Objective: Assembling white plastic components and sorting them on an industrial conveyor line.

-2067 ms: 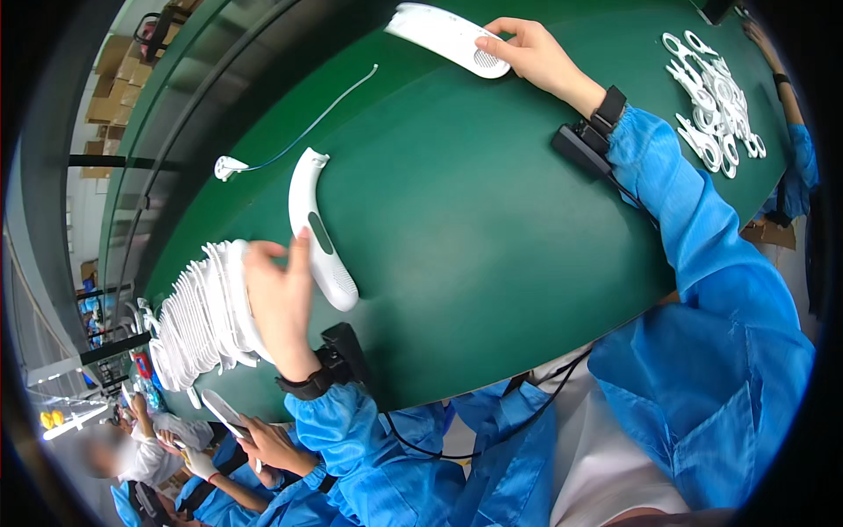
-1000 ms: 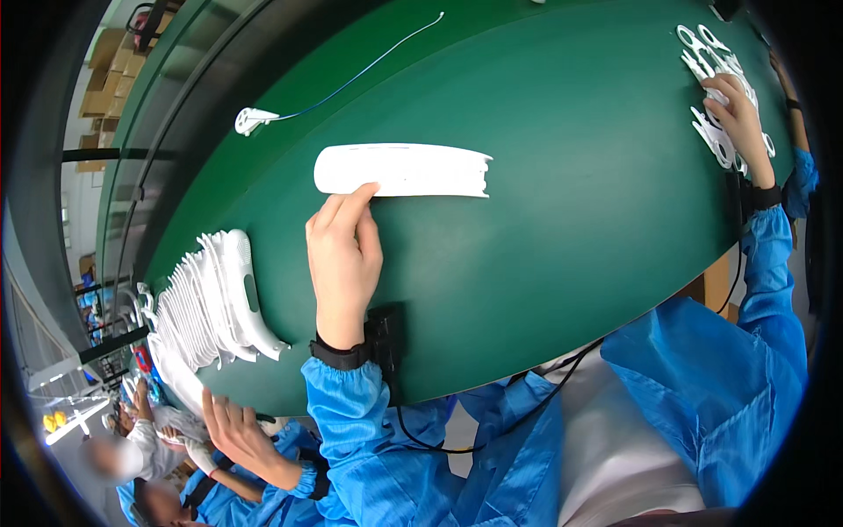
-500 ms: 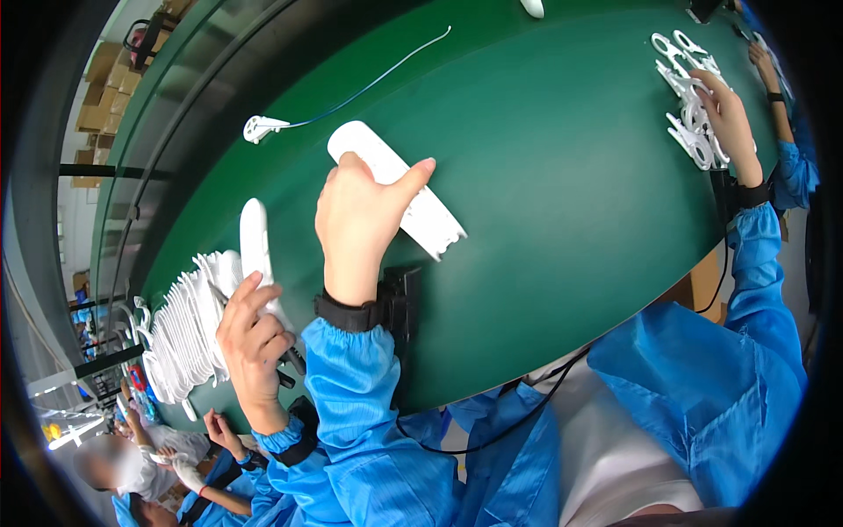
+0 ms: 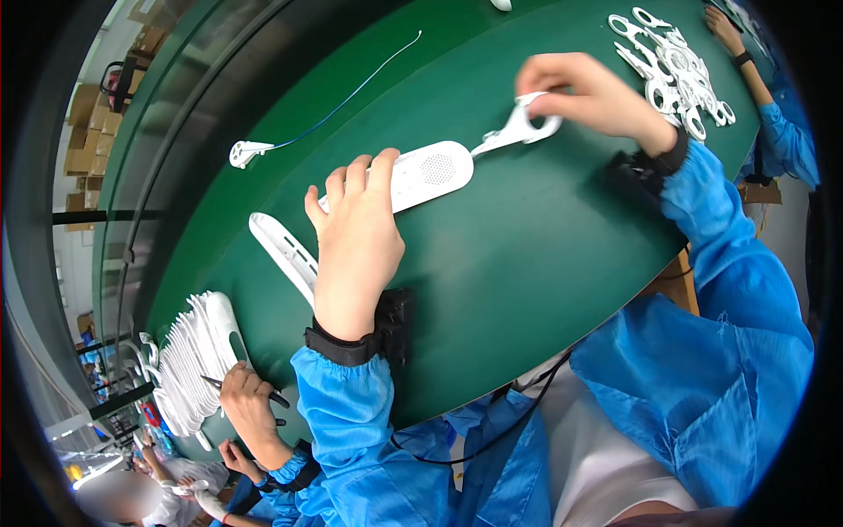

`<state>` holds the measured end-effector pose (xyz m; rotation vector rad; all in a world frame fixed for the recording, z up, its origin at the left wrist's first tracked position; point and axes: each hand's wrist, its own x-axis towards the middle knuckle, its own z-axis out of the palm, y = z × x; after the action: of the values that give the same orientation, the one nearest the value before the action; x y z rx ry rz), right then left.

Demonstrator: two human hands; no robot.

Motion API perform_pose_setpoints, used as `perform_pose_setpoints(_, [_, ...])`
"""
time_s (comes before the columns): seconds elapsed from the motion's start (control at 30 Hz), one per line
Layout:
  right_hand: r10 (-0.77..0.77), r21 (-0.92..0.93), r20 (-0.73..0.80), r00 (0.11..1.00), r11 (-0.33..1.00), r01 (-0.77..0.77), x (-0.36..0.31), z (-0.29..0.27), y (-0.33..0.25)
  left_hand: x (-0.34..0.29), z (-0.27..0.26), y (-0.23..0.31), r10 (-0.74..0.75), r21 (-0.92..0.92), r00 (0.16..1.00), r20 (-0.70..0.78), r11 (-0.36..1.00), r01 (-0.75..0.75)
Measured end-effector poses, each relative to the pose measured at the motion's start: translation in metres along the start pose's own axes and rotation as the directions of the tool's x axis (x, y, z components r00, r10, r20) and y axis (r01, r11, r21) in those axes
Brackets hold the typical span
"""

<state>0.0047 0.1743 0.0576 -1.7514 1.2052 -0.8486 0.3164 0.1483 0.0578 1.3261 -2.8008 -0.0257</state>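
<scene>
My left hand (image 4: 360,233) lies over a long white plastic cover (image 4: 435,172) with a rounded, perforated end, its fingers curled over the far edge. The hand hides the cover's other end. In the fingers of my right hand (image 4: 584,92) is a white plastic ring-shaped part (image 4: 518,129), pinched by its ring. Its narrow tip points at the cover's rounded end; whether they touch I cannot tell. Partly behind my left wrist lies a second white elongated shell (image 4: 283,253), hollow side showing.
More white ring-shaped parts (image 4: 674,75) are heaped at the far right, near a co-worker's hand (image 4: 727,33). At left, another person's hand (image 4: 250,408) holds a dark tool beside stacked white shells (image 4: 189,364). A white piece with a blue wire (image 4: 250,153) lies farther back.
My right hand has come left from the heap with one ring-shaped part. The cover under my left hand has turned, perforated end now rightward. A white shell now lies by my left wrist.
</scene>
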Motion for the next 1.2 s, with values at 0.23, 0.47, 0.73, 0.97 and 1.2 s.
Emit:
perform_pose_setpoints(0.23, [-0.224,-0.044,0.074,0.972,0.973,0.227,0.068,0.080,0.032,0.016,0.002,0.012,-0.166,-0.560,0.962,-0.216,0.828,0.017])
perform_pose_setpoints(0.47, [-0.164,0.096,0.093,0.982,0.983,0.155,0.070,0.084,0.033,0.020,0.018,0.005,-0.173,-0.423,0.963,-0.207,0.903,0.071])
perform_pose_setpoints(0.73, [-0.200,0.054,0.149,0.969,0.980,0.194,0.068,0.075,0.033,0.023,0.021,0.009,-0.161,-0.475,0.972,-0.173,0.878,0.061])
perform_pose_setpoints(0.97, [-0.287,0.030,0.208,0.935,0.958,0.287,0.070,0.081,0.031,0.018,0.018,0.011,-0.120,-0.399,0.975,-0.187,0.916,0.036])
perform_pose_setpoints(1.2, [-0.163,-0.200,0.209,0.964,0.958,0.205,0.067,0.081,0.019,0.026,0.001,0.017,-0.229,-0.403,0.971,-0.072,0.897,0.182])
